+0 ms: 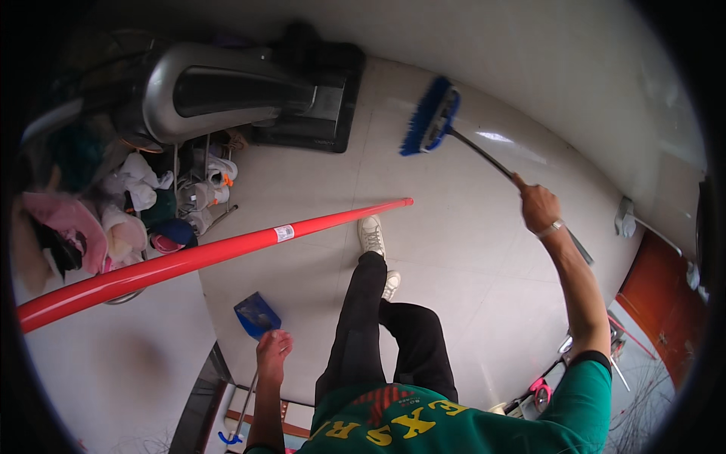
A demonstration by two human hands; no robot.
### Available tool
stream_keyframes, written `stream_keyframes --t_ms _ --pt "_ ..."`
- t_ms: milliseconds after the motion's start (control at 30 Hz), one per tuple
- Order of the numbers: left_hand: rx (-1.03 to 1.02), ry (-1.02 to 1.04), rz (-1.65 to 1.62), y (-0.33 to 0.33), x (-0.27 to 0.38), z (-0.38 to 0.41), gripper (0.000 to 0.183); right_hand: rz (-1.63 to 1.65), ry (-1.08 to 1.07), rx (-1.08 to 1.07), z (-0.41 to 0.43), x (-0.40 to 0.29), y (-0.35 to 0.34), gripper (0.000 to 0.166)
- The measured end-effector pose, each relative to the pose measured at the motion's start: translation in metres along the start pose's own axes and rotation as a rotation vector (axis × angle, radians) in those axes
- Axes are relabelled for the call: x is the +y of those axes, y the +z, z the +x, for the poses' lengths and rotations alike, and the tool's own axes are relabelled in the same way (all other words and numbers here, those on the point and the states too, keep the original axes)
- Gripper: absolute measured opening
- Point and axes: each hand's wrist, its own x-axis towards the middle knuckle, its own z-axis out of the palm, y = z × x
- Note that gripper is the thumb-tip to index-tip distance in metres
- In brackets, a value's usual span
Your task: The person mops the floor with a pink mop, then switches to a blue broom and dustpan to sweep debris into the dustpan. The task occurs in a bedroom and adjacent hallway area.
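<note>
My right hand (pixel 539 207) grips the dark handle of a broom (pixel 488 154), holding it out to the right. The broom's blue bristle head (pixel 428 116) points away from me near the far wall, its bristles facing left. Low on the left, my left hand (pixel 274 347) is closed around the thin handle of a blue dustpan (pixel 257 314). Some dirt or scuffing shows on the pan's surface. Its handle runs back past my wrist to a blue hooked end (pixel 229 437). The exact finger wrap on this handle is partly hidden.
A long red pole (pixel 227 249) with a sticker crosses from the left rim to above my shoe. A silver-and-black machine (pixel 227 93) stands at the upper left, beside a rack of shoes (pixel 210 187) and hats (pixel 65 227). A pale wall (pixel 567 68) borders the tiled floor.
</note>
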Motion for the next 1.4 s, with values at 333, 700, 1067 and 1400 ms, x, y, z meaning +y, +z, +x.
stream_keyframes --t_ms 333,700,1067,1400 --pt "-0.146 -0.068 -0.029 0.076 -0.017 -0.008 0.026 0.131 -0.286 0.198 0.083 -0.025 -0.052 0.041" --pt "0.077 -0.137 0.030 0.101 -0.057 -0.045 0.027 0.294 0.077 -0.071 0.006 0.143 0.110 0.049" --pt "-0.078 -0.124 0.033 0.171 -0.065 -0.044 0.026 0.281 -0.107 -0.003 -0.062 0.127 0.037 0.054" --pt "0.022 -0.070 0.133 0.153 -0.054 -0.055 0.032 0.174 -0.162 -0.220 0.009 0.096 0.144 0.058"
